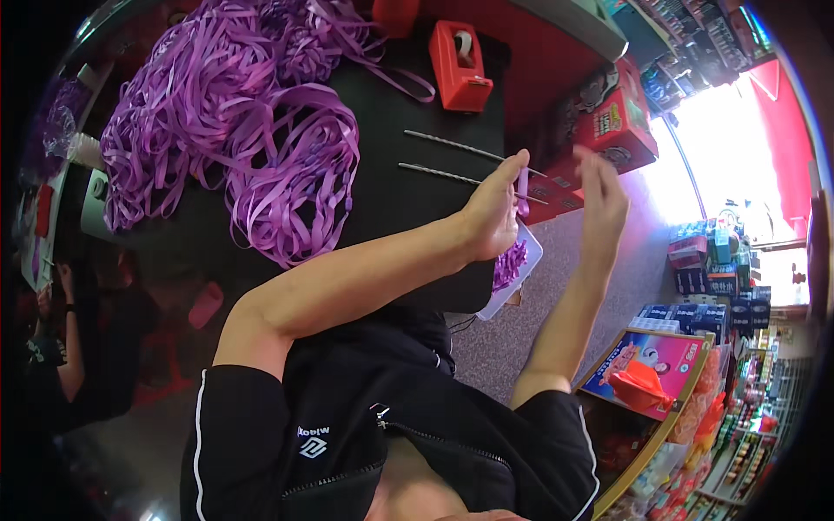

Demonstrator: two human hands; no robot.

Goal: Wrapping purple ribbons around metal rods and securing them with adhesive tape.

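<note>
Two thin, twisted metal rods (447,141) stick out side by side over the dark table, pointing to the right. A loop of purple ribbon (523,193) hangs around or beside their right ends; which one I cannot tell. My left hand (495,210) is against the rods and this ribbon, seen edge-on with its fingers stretched upward, some of them hidden. To its right, apart from the ribbon, my right hand (602,198) is raised with fingers extended and slightly blurred. Nothing shows in it. A big tangled heap of purple ribbon (187,95) covers the table's far left.
An orange tape dispenser (473,91) stands at the table's far edge. Below my left hand, a white bin (532,260) holds purple ribbon pieces. Red cartons (612,130) stand beyond my right hand; a display box (643,373) and stocked shelves (747,460) line the right side.
</note>
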